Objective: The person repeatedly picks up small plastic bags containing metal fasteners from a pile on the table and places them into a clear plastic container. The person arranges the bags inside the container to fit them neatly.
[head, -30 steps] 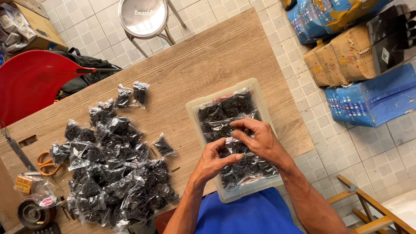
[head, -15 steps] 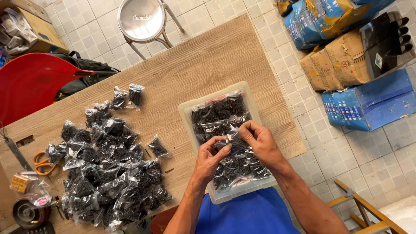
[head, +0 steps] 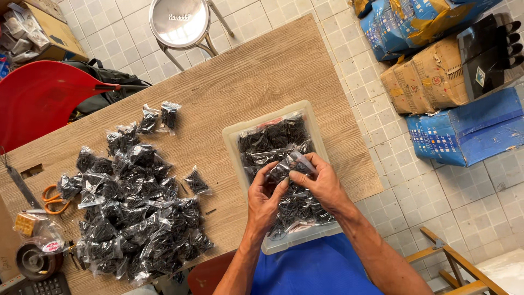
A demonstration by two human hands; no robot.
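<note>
- A wooden bench (head: 240, 82) stands on a pale tiled floor, with stacked blue and brown cartons (head: 453, 82) far right and a round metal stool (head: 180, 22) at the far edge.
- A clear plastic tub (head: 232, 136) sits at the near right of the bench, filled with small clear bags of dark hardware, handy for both hands.
- The left hand (head: 265, 199) and the right hand (head: 319, 183) meet over the tub, fingers pinched together on one small bag (head: 289, 164), which is held just above the others, apparently so that its top can be worked.
- A big heap of like bags (head: 131, 213) lies on the left of the bench, well apart from the tub; one stray bag (head: 196, 182) lies between them.
- Orange-handled scissors (head: 52, 198), a tape roll (head: 33, 261) and a small wrapped packet crowd the near left edge.
- A red chair (head: 38, 98) stands far left, beside a dark backpack.
- Nothing lies between the hands and the tub; its walls keep the bags from sliding off.
</note>
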